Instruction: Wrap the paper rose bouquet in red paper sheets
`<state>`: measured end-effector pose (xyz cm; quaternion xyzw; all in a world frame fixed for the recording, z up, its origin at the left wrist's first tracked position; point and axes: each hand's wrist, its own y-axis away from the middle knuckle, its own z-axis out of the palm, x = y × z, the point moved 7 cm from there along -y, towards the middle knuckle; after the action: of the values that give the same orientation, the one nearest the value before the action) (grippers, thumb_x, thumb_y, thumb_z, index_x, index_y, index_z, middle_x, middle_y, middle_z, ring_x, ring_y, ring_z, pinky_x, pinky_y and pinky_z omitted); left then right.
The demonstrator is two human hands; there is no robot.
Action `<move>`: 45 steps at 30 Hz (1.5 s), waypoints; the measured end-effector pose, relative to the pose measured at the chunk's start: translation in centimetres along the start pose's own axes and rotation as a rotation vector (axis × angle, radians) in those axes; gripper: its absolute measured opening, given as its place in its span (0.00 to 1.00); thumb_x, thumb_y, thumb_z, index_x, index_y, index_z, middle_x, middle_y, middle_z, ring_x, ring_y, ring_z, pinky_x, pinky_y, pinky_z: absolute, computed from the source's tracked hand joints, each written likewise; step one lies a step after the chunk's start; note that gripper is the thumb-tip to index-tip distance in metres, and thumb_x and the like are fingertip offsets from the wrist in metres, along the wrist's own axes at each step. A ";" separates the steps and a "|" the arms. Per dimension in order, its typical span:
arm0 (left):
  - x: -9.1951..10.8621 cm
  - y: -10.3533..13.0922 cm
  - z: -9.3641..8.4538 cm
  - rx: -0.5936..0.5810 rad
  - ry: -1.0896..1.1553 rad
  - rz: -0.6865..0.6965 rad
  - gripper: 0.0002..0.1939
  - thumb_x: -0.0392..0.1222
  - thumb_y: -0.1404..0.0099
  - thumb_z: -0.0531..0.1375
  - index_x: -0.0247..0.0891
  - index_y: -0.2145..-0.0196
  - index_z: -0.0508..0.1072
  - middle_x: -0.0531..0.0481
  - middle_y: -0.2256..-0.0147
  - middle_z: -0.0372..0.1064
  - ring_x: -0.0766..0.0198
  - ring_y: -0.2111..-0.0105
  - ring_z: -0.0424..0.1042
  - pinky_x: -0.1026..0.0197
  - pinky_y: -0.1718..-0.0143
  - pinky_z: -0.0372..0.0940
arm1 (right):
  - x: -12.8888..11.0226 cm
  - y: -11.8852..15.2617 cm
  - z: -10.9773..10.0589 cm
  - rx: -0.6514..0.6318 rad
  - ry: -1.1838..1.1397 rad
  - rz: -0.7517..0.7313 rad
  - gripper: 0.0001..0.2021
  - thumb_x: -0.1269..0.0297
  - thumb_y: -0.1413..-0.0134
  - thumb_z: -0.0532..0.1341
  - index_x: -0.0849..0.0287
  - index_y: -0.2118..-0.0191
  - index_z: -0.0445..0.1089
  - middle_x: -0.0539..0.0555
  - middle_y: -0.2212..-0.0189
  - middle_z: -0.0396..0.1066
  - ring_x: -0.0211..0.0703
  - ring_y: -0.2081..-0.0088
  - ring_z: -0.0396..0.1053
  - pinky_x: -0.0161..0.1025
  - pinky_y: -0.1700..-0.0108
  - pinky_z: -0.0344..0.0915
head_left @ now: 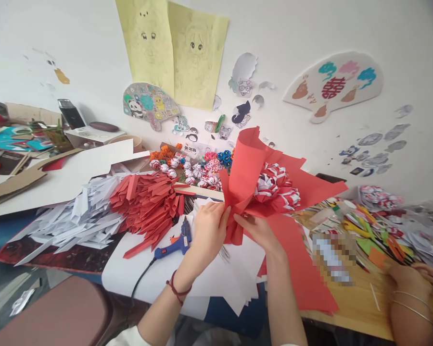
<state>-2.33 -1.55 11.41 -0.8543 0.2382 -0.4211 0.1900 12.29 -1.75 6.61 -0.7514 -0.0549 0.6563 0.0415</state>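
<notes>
Red wrapping paper (247,163) stands folded around a bunch of red-and-white paper flowers (276,187), held up over the table. My left hand (211,223) pinches the gathered lower part of the paper from the left, fingers closed. My right hand (258,233) grips the same gathered part from the right, thumb and fingers pressed on it. Thin stems (224,253) show below my left hand. A blue glue gun (175,245) lies on white sheets (147,281) just left of my left wrist. More red paper (299,264) lies right of my right forearm.
Piles of white strips (82,216) and red strips (147,202) cover the left table. Small finished flowers (198,173) sit by the wall. At the right, another person's hands (411,283) are near colourful paper scraps (371,230). A brown stool (57,312) stands at the lower left.
</notes>
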 end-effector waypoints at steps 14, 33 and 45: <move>-1.5 0.0 0.6 -0.094 0.370 -0.179 0.12 0.45 0.31 0.52 0.36 0.63 0.71 0.53 0.72 0.71 0.67 0.74 0.65 0.66 0.71 0.58 | -0.4 0.3 -0.4 0.056 -0.069 -0.035 0.15 0.54 0.45 0.65 0.53 0.54 0.70 0.53 0.51 0.72 0.50 0.48 0.68 0.45 0.45 0.65; 1.6 0.0 1.0 -0.083 0.101 0.135 0.14 0.37 0.29 0.47 0.38 0.73 0.63 0.49 0.72 0.66 0.61 0.67 0.66 0.59 0.61 0.57 | -0.6 0.6 -0.4 0.005 -0.006 -0.038 0.18 0.53 0.45 0.64 0.51 0.49 0.69 0.53 0.49 0.71 0.52 0.45 0.66 0.46 0.43 0.65; -0.7 -0.3 0.9 -0.565 0.785 -0.094 0.25 0.58 0.32 0.50 0.36 0.77 0.60 0.56 0.77 0.53 0.70 0.75 0.52 0.64 0.72 0.53 | -0.3 1.0 -1.2 -0.037 -0.056 0.038 0.18 0.51 0.47 0.65 0.54 0.53 0.72 0.54 0.50 0.73 0.53 0.47 0.69 0.48 0.45 0.66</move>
<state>-1.94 -0.83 10.60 -0.6588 0.3581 -0.6386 -0.1728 13.46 -2.80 6.92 -0.7342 -0.0538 0.6766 0.0135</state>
